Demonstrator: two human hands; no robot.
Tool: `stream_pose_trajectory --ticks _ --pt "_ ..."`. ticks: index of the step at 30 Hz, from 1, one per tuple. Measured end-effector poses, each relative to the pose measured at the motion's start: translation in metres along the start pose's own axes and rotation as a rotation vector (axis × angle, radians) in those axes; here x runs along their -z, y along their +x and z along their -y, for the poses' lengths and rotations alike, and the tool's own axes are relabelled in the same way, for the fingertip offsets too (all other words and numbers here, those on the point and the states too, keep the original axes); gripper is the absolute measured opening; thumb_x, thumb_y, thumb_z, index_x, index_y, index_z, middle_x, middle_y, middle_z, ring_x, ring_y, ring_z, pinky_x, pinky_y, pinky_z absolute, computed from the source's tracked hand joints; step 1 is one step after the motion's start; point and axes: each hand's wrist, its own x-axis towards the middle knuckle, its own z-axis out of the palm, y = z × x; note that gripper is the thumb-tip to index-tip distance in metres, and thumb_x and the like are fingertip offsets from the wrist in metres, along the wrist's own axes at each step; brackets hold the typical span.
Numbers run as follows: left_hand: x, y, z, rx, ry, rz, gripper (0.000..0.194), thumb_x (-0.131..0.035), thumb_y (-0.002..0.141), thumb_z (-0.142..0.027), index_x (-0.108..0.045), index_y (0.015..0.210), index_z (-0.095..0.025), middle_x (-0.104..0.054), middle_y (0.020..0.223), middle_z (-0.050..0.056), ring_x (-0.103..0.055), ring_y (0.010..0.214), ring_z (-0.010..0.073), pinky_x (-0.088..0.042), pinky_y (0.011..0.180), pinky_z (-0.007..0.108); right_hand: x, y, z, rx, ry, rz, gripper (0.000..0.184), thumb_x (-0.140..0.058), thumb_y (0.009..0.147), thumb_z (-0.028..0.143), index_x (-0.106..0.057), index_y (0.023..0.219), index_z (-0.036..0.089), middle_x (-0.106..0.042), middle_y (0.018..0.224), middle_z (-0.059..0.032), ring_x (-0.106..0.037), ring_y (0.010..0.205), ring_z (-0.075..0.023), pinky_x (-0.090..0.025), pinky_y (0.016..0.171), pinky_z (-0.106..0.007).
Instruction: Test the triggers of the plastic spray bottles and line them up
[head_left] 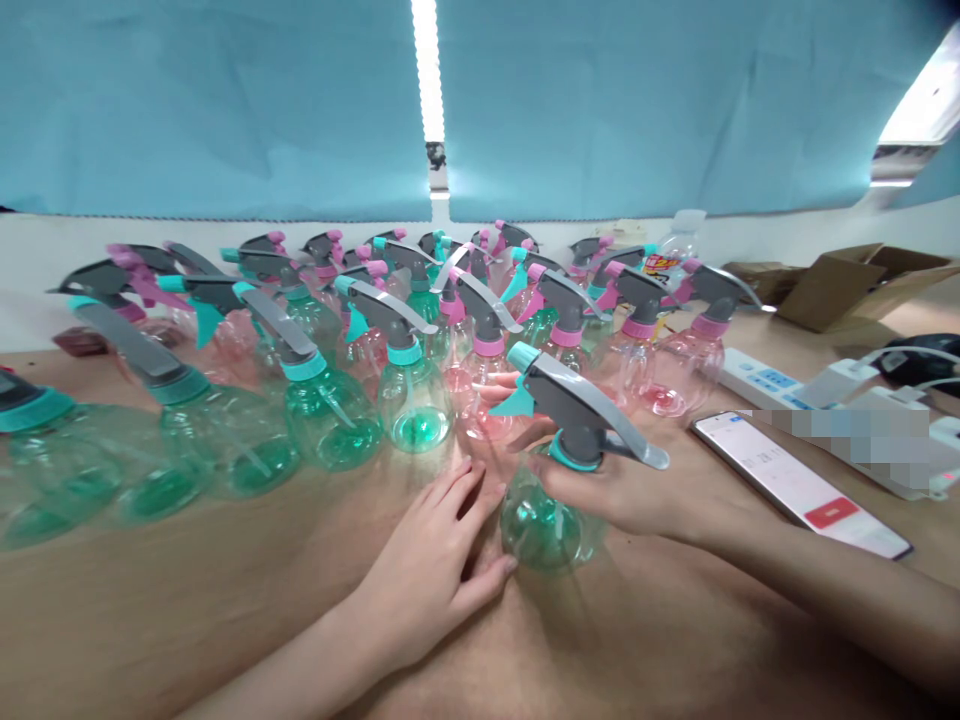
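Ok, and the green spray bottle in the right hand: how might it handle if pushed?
The green spray bottle is probably light, as its clear walls look thin. With a bulky spray head above a rounded body, it may tip if pushed high up. Its glossy sides could be slippery.

phone (796,487) face-up, scrn lit | white pwr strip (776,383) just beside it, w/ plugs (836,383) in | open cardbd box (840,292) bhnd strip | blue sheet (225,115) across back | LED tube (427,80) lit, approx vert
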Motion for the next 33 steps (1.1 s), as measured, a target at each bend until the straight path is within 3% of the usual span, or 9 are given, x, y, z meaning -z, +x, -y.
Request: stream_pose_trajectory --ticks 5,14,18,24,29,33 --pt "-0.005 -0.002 0.002 -0.007 -0.006 -0.034 0.055 -0.054 0.091 -0.042 -0.044 0.138 -0.016 -0.042 0.145 0.018 -0.033 0.136 0.0339 -0.035 0.106 0.052 0.002 0.000 0.000 -0.003 -0.015 0.033 0.057 -0.050 0.078 0.017 -0.051 0.132 0.034 -0.071 0.111 0.0014 -0.070 0.074 -0.0160 -0.057 0.059 -0.025" --pt "0.001 -0.001 -0.001 0.003 0.007 0.008 0.054 -0.053 0.092 -0.041 -0.044 0.138 -0.014 -0.041 0.145 0.019 -0.032 0.136 0.0337 -0.034 0.107 0.053 0.006 0.002 0.007 0.031 -0.005 0.035 0.054 -0.048 0.076 0.013 -0.057 0.126 0.030 -0.063 0.127 0.0006 -0.070 0.084 -0.0157 -0.057 0.062 -0.023" --pt "0.002 0.000 -0.003 0.010 0.010 0.032 0.054 -0.054 0.092 -0.040 -0.045 0.137 -0.012 -0.041 0.145 0.020 -0.033 0.136 0.0348 -0.034 0.107 0.052 0.004 0.000 0.003 0.020 -0.040 0.019 0.054 -0.048 0.077 0.016 -0.055 0.129 0.030 -0.065 0.124 0.0019 -0.068 0.067 -0.0122 -0.054 0.053 -0.023" --pt "-0.004 -0.002 0.001 -0.003 0.014 -0.022 0.055 -0.053 0.092 -0.043 -0.043 0.138 -0.015 -0.040 0.146 0.018 -0.031 0.137 0.0333 -0.034 0.107 0.052 0.004 -0.002 0.004 0.003 0.037 0.026 0.050 -0.049 0.078 0.019 -0.056 0.126 0.029 -0.066 0.121 0.0016 -0.068 0.074 -0.0131 -0.054 0.056 -0.022" --pt "-0.006 -0.004 0.002 -0.005 0.008 -0.034 0.055 -0.052 0.092 -0.043 -0.043 0.138 -0.015 -0.040 0.146 0.018 -0.032 0.137 0.0336 -0.035 0.107 0.052 0.007 0.002 0.013 -0.083 -0.006 0.044 0.043 -0.050 0.075 0.019 -0.061 0.116 0.030 -0.071 0.100 0.0028 -0.063 0.058 -0.0110 -0.050 0.049 -0.021" --pt "-0.005 -0.004 0.002 -0.004 0.003 -0.037 0.055 -0.053 0.092 -0.043 -0.044 0.139 -0.015 -0.040 0.146 0.017 -0.032 0.136 0.0340 -0.034 0.107 0.052 0.011 0.006 0.022 -0.105 -0.005 0.111 0.039 -0.048 0.072 0.015 -0.063 0.106 0.026 -0.069 0.102 0.0005 -0.066 0.069 -0.0126 -0.052 0.055 -0.020"
